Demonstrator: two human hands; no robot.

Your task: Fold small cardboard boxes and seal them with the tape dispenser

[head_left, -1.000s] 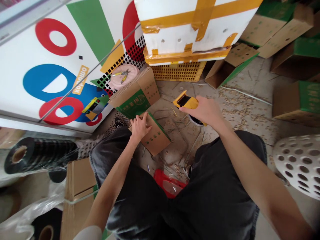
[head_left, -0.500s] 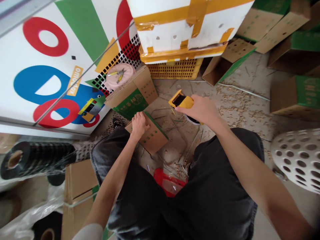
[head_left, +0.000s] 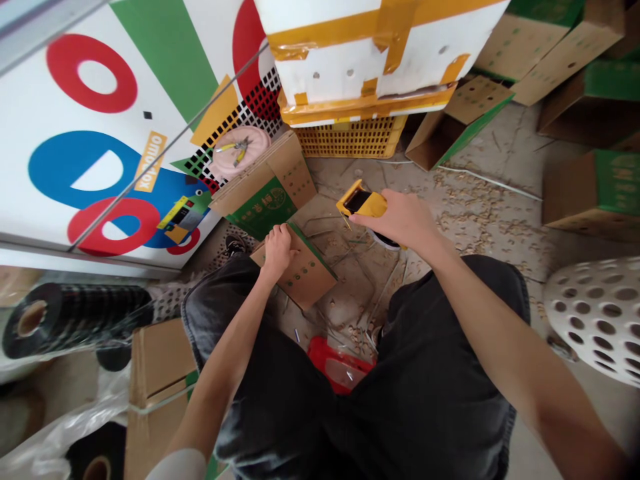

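Negligible movement since the earlier frame. The right hand (head_left: 403, 220) is clenched around a yellow tape dispenser (head_left: 361, 202), held above the floor (head_left: 480, 150). The left hand (head_left: 279, 252), unclenched, presses a green-edged cardboard carton (head_left: 305, 277), which sits just beside a green-printed carton (head_left: 263, 210).

Seen from a head-worn camera, a worker wears baggy charcoal-grey denim shorts or trousers (head_left: 280, 393), faded along the creases, with a stitched hem (head_left: 193, 333) at the edge of the left leg. A pale short sleeve (head_left: 177, 465) shows at the bottom of the frame on the left upper arm. Both forearms are bare, and so are the left hand (head_left: 278, 252) and right hand (head_left: 400, 219). A dark lace-up shoe (head_left: 234, 245) pokes out beyond the left knee.
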